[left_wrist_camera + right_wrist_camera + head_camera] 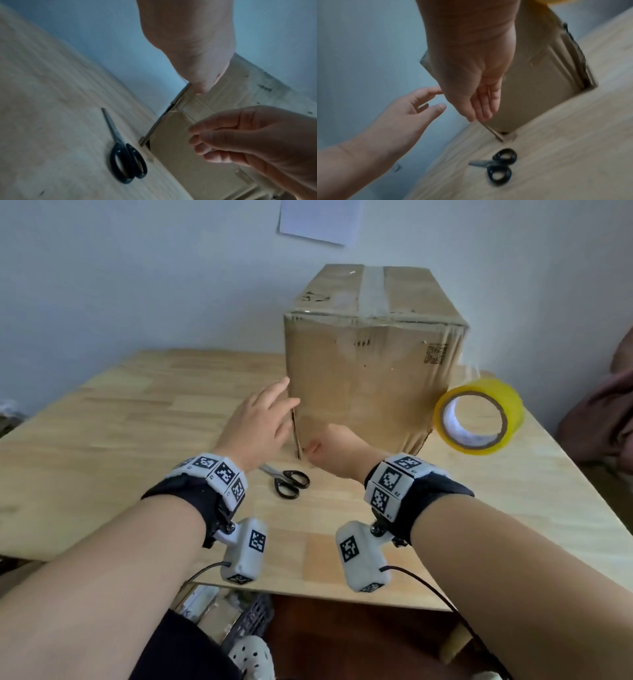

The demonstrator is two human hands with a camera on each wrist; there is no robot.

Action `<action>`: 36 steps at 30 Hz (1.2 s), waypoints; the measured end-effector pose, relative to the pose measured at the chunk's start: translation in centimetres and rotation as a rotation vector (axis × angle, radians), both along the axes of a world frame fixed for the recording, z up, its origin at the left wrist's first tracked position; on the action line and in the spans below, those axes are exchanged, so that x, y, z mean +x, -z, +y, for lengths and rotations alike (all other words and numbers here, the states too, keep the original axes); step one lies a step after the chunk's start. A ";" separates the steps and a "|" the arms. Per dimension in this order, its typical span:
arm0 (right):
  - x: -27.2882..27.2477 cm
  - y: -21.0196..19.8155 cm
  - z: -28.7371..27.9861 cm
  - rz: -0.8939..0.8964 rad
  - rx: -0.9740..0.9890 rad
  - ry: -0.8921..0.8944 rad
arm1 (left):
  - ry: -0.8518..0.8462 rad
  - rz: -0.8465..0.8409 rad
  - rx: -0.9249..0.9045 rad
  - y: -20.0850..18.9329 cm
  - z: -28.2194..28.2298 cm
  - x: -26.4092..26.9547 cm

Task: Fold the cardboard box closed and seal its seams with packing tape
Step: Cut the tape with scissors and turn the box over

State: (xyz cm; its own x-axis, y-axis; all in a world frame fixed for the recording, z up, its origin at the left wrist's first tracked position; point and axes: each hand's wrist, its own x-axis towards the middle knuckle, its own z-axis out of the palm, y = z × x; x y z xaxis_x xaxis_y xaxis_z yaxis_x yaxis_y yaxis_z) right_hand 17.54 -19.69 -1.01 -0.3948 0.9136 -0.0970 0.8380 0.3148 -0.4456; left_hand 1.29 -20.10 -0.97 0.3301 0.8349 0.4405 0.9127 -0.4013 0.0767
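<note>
A brown cardboard box (370, 378) stands on the wooden table (137, 412), with a strip of clear tape (373, 289) down its top. At its near left corner a flap edge (296, 436) stands slightly ajar. My left hand (263, 419) is at that corner with its fingers spread and straight, and the left wrist view shows a fingertip touching the flap edge (181, 94). My right hand (339, 446) is low on the front face, holding nothing; its fingers (484, 105) point at the flap edge. A yellow tape roll (510, 402) sits tilted right of the box.
Black-handled scissors (287, 482) lie shut on the table just in front of the box, between my wrists. A sheet of paper (318, 220) hangs on the wall behind. Dark cloth (603, 412) lies past the table's right edge. A crate (246, 621) sits under the table.
</note>
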 end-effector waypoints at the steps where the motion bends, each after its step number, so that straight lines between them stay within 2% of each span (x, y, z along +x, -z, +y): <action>1: -0.8 0.7 0.1 -0.017 -0.022 -0.008 | -0.035 -0.027 -0.049 0.9 -0.1 -0.6; 5: -3.1 4.0 1.0 -0.130 -0.077 -0.037 | -0.122 -0.134 -0.213 2.9 0.8 -2.1; 9: -4.3 7.0 1.7 -0.299 -0.091 -0.095 | -0.121 -0.278 -0.244 2.0 2.0 -2.1; 14: -4.7 8.5 2.2 -0.169 -0.070 0.004 | -0.076 -0.300 -0.236 2.0 2.9 -1.8; 18: -4.2 8.0 2.5 -0.284 -0.084 -0.025 | -0.093 -0.312 -0.253 2.3 3.3 -1.9; 20: -3.7 7.3 2.6 -0.342 -0.098 -0.074 | -0.097 -0.324 -0.249 2.3 3.2 -1.7; 24: -1.1 4.3 2.1 -0.299 -0.063 -0.131 | -0.090 -0.383 -0.206 1.1 3.0 -1.2; 27: 1.5 1.2 1.1 -0.293 -0.025 -0.165 | -0.121 -0.526 -0.118 -0.7 2.9 -1.1; 30: 4.7 -1.9 0.0 -0.370 0.011 -0.201 | -0.190 -0.654 -0.039 -2.5 2.7 -0.2; 34: 9.6 -5.1 -1.9 -0.348 0.029 -0.110 | -0.149 -0.581 -0.024 -4.9 2.2 2.8; 36: 11.9 -6.6 -2.8 -0.343 0.119 -0.059 | -0.113 -0.545 0.006 -6.5 1.9 4.4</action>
